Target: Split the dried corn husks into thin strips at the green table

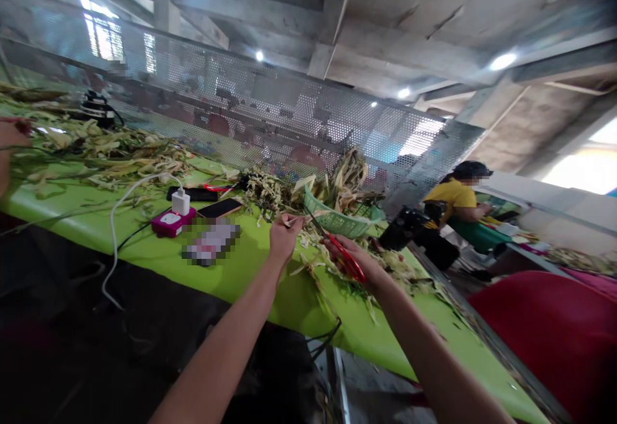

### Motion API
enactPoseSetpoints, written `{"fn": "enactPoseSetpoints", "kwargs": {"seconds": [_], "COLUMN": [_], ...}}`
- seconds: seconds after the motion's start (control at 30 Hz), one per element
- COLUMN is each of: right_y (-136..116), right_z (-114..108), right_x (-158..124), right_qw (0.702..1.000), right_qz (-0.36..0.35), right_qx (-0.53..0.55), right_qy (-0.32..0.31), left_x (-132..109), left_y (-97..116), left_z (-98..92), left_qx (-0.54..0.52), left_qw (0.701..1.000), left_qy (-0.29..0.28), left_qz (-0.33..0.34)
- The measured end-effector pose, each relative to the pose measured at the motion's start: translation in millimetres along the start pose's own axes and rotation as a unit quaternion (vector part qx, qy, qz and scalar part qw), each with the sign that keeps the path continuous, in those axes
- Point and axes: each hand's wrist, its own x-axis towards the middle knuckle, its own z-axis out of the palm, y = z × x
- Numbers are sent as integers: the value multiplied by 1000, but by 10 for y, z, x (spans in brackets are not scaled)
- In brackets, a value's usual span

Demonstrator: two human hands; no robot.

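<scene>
My left hand (283, 239) is closed on a piece of pale dried husk (290, 220), pinched between thumb and fingers. In my right hand (359, 262) is a pair of scissors with red handles (348, 258); its dark blades (315, 221) point up and left, close to the husk. Whether the blades touch the husk, I cannot tell. Just beyond both hands stands a green plastic basket (337, 221) with dried husks (349, 183) in it. Cut husk scraps (313, 270) lie under and around my hands.
The green-covered table (241, 270) carries a purple power socket (172, 221) with a white charger (180, 200), phones (219, 208) and a husk heap (120, 154). A perforated metal panel (270, 103) runs behind. Another person's hand (9, 138) shows at left; a person in yellow (453, 196) sits right.
</scene>
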Motion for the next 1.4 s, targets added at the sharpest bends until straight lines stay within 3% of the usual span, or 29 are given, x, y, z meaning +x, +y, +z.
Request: {"fn": "enactPoseSetpoints", "kwargs": {"seconds": [0.13, 0.43, 0.57, 0.67, 0.73, 0.87, 1.0, 1.07, 1.27, 1.4], "right_y": [-11, 136, 205, 286, 370, 530, 475, 360, 134, 150], "right_z": [73, 104, -3, -209, -377, -644, -663, -563, -127, 38], "right_x": [-3, 37, 53, 73, 63, -38, -142, -148, 51, 224], "right_qw": [1000, 998, 986, 969, 947, 854, 800, 806, 892, 951], "right_qz": [-8, -44, -70, -78, -76, -31, -14, -41, -192, -205], "right_qx": [30, -42, -131, -205, -279, -492, -575, -559, -355, -148], "right_qy": [3, 31, 69, 113, 142, 166, 170, 190, 202, 179], "left_x": [-17, -26, -33, -48, -56, -46, -33, -39, -78, -118], "left_y": [23, 63, 73, 85, 87, 51, -2, -18, -27, -5], "left_z": [15, 8, -7, -22, -26, -19, -23, -25, 30, 59], "left_qx": [-19, -98, -106, -114, -112, -84, -38, -13, 60, 105], "left_qw": [999, 992, 990, 987, 984, 982, 984, 982, 966, 957], "left_qy": [-24, -41, -49, -75, -105, -133, -151, -170, -249, -271], "left_qz": [-10, -71, -77, -82, -92, -104, -88, -74, -39, -15]}}
